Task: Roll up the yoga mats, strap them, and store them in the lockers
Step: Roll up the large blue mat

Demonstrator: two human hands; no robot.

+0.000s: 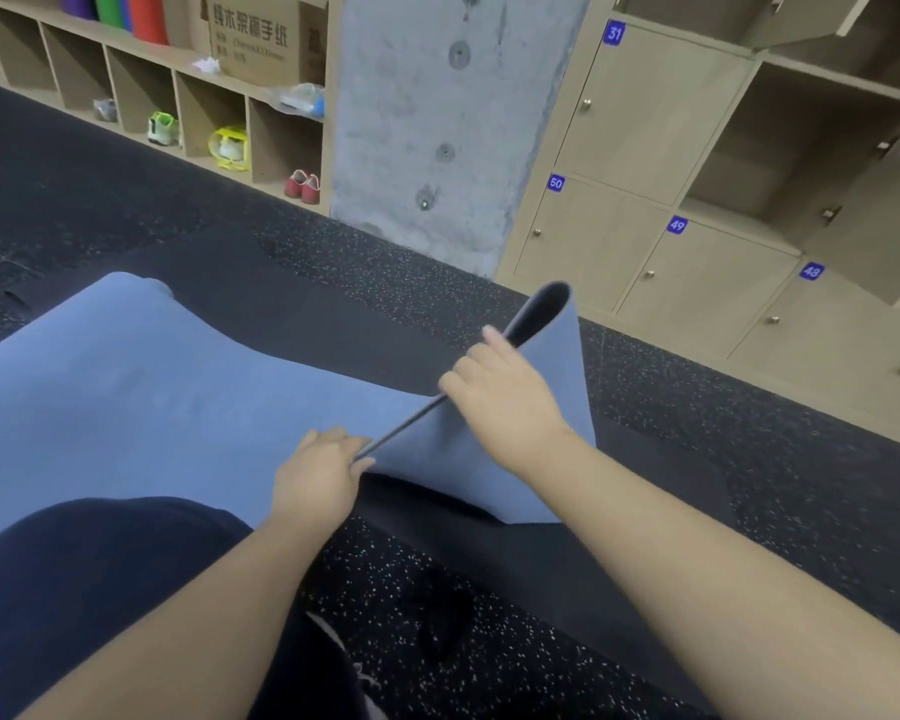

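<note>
Fingers (357,462) of both my hands pinch the blue mat's (126,387) lifted end, first fold starting; rolling, strapping, lockers (645,111) beyond remain.

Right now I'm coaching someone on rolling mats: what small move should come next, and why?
Probably fold the lifted end down onto the mat to start a tight first turn: the left hand and right hand already hold that raised edge, and no roll exists yet.
</note>
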